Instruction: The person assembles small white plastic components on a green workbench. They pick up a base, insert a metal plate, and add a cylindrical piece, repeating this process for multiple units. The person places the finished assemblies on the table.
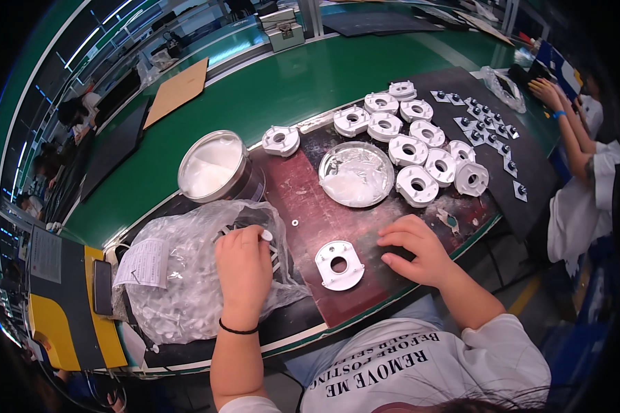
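Observation:
My left hand point(244, 267) is above the mouth of a clear plastic bag point(179, 303) filled with white parts. Its thumb and forefinger pinch a small white round piece point(266, 235). A white round plastic housing point(330, 276) with a hole through its middle lies on the dark red mat point(296, 186), between my hands. My right hand point(417, 251) hovers to the right of this housing, fingers apart and holding nothing. One tiny white ring point(295, 222) rests on the mat beyond the housing.
Behind the bag stands a round tub point(244, 180) of white material. Farther right are a round dish point(326, 191) with clear film and several white housings point(417, 186). Small white plates with black parts point(521, 191) cover a black mat. A co-worker's hands point(548, 95) are at far right.

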`<action>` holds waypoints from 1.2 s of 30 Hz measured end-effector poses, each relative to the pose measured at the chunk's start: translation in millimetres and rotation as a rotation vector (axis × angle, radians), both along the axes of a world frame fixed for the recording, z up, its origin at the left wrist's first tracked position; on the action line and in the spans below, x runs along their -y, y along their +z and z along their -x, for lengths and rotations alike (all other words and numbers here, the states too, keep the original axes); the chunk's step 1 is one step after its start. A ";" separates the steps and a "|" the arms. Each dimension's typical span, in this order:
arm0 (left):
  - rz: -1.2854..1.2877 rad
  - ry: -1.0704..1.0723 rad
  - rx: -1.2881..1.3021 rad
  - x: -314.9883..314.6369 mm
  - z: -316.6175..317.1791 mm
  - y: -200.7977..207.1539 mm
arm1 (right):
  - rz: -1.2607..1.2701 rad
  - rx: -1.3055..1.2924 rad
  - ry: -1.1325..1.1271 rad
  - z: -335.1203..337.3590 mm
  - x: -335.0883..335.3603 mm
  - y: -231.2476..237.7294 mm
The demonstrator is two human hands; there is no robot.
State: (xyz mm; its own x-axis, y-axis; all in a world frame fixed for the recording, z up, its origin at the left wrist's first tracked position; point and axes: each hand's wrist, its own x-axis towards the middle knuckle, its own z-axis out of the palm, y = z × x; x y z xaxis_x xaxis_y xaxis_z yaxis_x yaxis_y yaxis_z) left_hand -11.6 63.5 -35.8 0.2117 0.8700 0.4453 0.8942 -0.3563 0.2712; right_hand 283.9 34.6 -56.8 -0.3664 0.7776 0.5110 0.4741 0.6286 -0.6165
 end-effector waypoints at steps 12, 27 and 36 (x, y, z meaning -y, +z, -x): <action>0.303 -0.325 0.996 23.9 -23.8 -14.2 | 0.068 -0.195 0.176 46.6 -5.9 22.8; 0.087 0.118 -0.065 5.5 13.6 -2.6 | -0.237 -0.025 -0.830 -128.9 17.8 19.6; 0.130 0.056 -0.088 2.6 6.2 0.0 | 0.145 0.305 -1.206 -233.8 51.5 -3.9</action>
State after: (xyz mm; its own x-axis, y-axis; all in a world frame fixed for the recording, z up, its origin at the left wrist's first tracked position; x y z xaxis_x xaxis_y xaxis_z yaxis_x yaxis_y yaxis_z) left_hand -17.8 60.9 -35.8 0.1945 0.9306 0.3101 0.9338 -0.2725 0.2319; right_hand 517.7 -16.9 -60.7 0.5292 0.7414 0.4125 0.8351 -0.3694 -0.4075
